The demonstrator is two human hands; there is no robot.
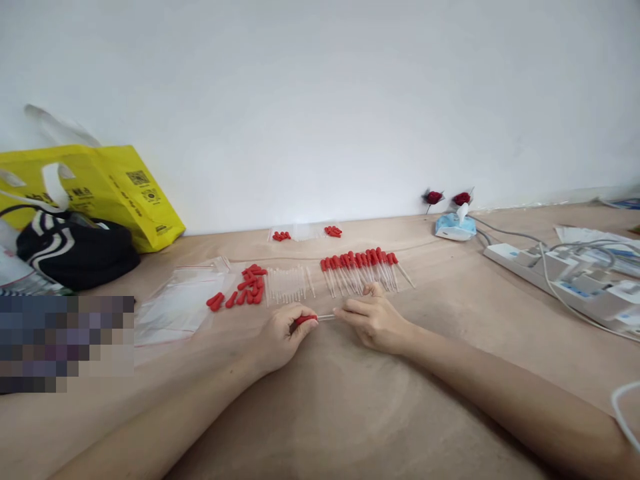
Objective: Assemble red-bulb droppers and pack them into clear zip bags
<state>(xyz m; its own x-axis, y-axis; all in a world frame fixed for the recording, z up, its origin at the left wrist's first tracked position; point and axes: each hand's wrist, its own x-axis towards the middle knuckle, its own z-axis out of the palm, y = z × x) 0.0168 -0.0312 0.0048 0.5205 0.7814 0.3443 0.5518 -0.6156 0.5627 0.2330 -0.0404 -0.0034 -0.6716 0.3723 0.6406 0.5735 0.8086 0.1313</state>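
Note:
My left hand (pixel 286 333) is closed around a red rubber bulb (pixel 306 320). A thin clear dropper tube (pixel 327 317) runs from the bulb to my right hand (pixel 373 320), whose fingers pinch its other end. Whether the tube sits inside the bulb is hidden by my left fingers. Beyond my right hand lies a row of droppers (pixel 360 263), their red bulbs pointing away from me. Loose clear tubes (pixel 287 285) lie side by side beyond my left hand. To their left is a pile of loose red bulbs (pixel 250 287).
Clear plastic bags (pixel 175 307) lie at the left, near a yellow bag (pixel 145 200) and a black bag (pixel 75 247). By the wall is a pouch with red bulbs (pixel 305 232). A tissue pack (pixel 455 228) and a power strip (pixel 560 280) with cables stand right.

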